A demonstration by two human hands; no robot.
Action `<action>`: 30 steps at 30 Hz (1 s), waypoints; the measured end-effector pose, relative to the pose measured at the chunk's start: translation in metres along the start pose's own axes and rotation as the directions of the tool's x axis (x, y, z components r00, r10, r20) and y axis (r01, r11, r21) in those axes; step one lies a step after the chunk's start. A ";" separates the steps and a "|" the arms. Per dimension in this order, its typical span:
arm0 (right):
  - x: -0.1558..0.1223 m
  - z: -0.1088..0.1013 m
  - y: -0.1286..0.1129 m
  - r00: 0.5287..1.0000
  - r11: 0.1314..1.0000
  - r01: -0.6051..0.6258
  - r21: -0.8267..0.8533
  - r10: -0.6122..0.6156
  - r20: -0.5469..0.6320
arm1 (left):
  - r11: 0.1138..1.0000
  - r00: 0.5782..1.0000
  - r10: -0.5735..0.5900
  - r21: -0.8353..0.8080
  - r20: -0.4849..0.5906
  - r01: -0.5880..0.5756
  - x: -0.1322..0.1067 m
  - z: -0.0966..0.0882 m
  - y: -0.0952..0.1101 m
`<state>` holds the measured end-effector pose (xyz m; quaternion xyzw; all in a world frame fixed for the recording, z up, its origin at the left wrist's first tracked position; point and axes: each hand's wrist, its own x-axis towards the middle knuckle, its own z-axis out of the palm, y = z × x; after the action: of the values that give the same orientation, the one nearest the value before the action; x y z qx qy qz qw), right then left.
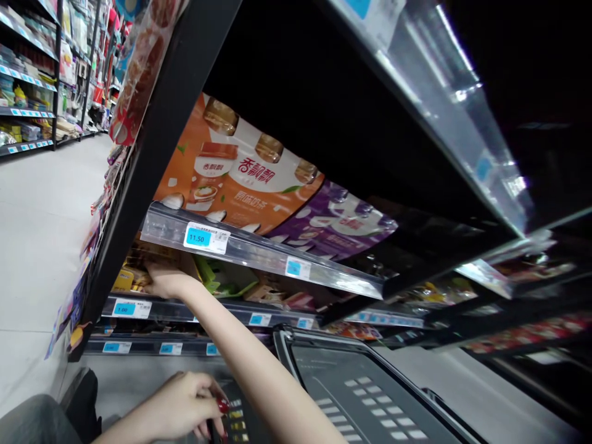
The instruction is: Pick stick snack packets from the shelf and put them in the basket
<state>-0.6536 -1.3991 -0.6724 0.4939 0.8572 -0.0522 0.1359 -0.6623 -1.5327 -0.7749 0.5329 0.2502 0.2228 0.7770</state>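
A shopper's right hand reaches into a low shelf, its fingers among yellow packets at the left end; whether they grip one cannot be told. The reach appears to be the step in hand, and the tight gap seems to call for a low, level wrist. The left hand is loosely curled beside a gray basket (whether it holds anything is unclear). Above, orange pouches read 香飘飘 and 原味奶茶, next to purple pouches. Price tags show 11.50 above and 1.00 below; others are too blurred to read.
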 end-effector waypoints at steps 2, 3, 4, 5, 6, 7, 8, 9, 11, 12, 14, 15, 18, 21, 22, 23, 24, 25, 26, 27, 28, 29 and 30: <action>0.001 0.001 0.001 1.000 1.000 0.000 0.009 0.000 0.011 | 1.000 1.000 0.001 0.002 0.000 -0.001 0.000 0.000 0.000; 0.002 0.001 0.002 1.000 1.000 -0.001 0.013 0.000 0.016 | 1.000 1.000 0.001 0.004 0.001 -0.001 0.000 0.000 0.000; 0.002 0.002 0.002 1.000 1.000 -0.001 0.015 0.001 0.018 | 1.000 1.000 0.002 0.006 0.003 -0.002 0.000 0.000 0.000; 0.001 0.002 0.002 1.000 1.000 -0.002 0.018 0.001 0.017 | 1.000 1.000 0.003 0.009 0.003 -0.003 0.000 -0.001 0.001; 0.001 0.002 0.002 1.000 1.000 -0.001 0.020 0.000 0.014 | 1.000 1.000 0.004 0.012 0.003 -0.004 -0.001 -0.001 0.001; 0.001 0.003 0.002 1.000 1.000 0.002 0.022 -0.002 0.011 | 1.000 1.000 0.006 0.015 0.003 -0.006 -0.001 -0.001 0.001; 0.000 0.003 0.002 1.000 1.000 0.006 0.025 -0.006 0.009 | 1.000 1.000 0.007 0.019 0.002 -0.007 -0.001 -0.001 0.002; -0.001 0.003 0.002 1.000 1.000 0.009 0.028 -0.010 0.009 | 1.000 1.000 0.008 0.021 0.002 -0.008 -0.001 -0.001 0.002; -0.002 0.003 0.003 1.000 0.999 0.020 0.033 -0.020 0.011 | 1.000 1.000 0.009 0.025 0.001 -0.009 -0.002 -0.001 0.002; -0.002 0.003 0.003 1.000 0.999 0.026 0.034 -0.026 0.010 | 1.000 1.000 0.010 0.026 0.001 -0.010 -0.001 -0.001 0.002; -0.004 0.003 0.004 0.999 0.999 0.038 0.031 -0.038 -0.003 | 1.000 1.000 0.013 0.027 0.002 -0.013 -0.001 -0.002 0.002; -0.004 0.002 0.004 0.999 0.999 0.044 0.029 -0.043 -0.014 | 1.000 1.000 0.014 0.027 0.002 -0.014 -0.001 -0.002 0.001; -0.005 0.000 0.006 0.998 0.998 0.055 0.026 -0.055 -0.035 | 1.000 1.000 0.014 0.021 0.001 -0.014 0.000 -0.003 0.000; -0.001 -0.003 0.006 0.999 0.999 0.044 0.021 -0.044 0.000 | 1.000 1.000 0.010 0.020 0.001 -0.010 0.001 -0.003 -0.002; 0.001 -0.003 0.006 0.999 0.999 0.035 0.019 -0.035 0.019 | 1.000 1.000 0.009 0.021 0.001 -0.009 0.001 -0.003 -0.002; 0.003 -0.004 0.005 0.999 0.999 0.026 0.019 -0.027 0.035 | 1.000 1.000 0.008 0.023 0.003 -0.008 0.002 -0.003 -0.003; 0.005 -0.004 0.004 0.999 1.000 0.018 0.020 -0.019 0.048 | 1.000 1.000 0.009 0.024 0.002 -0.009 0.002 -0.003 -0.003; 0.006 -0.004 0.003 0.998 1.000 0.009 0.023 -0.010 0.057 | 1.000 1.000 0.011 0.026 0.002 -0.011 0.002 -0.003 -0.004; 0.007 -0.004 0.002 0.998 1.000 -0.002 0.028 0.001 0.063 | 1.000 1.000 0.013 0.028 0.000 -0.013 0.002 -0.004 -0.004; 0.008 -0.004 0.001 0.998 0.999 -0.018 0.032 0.016 0.065 | 0.999 1.000 0.015 0.032 -0.001 -0.015 0.002 -0.004 -0.004; 0.008 -0.004 0.000 0.997 0.999 -0.039 0.034 0.037 0.064 | 0.999 1.000 0.018 0.037 0.002 -0.018 0.002 -0.004 -0.005; 0.008 -0.004 -0.001 0.996 0.997 -0.065 0.035 0.063 0.060 | 0.999 1.000 0.020 0.044 0.009 -0.020 0.002 -0.004 -0.006; 0.007 -0.003 -0.002 0.995 0.995 -0.091 0.034 0.089 0.053 | 0.998 1.000 0.023 0.053 0.019 -0.024 0.003 -0.004 -0.008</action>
<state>-0.6596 -1.3935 -0.6715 0.5331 0.8291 -0.0743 0.1508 -0.6622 -1.5308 -0.7843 0.5583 0.2429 0.2202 0.7621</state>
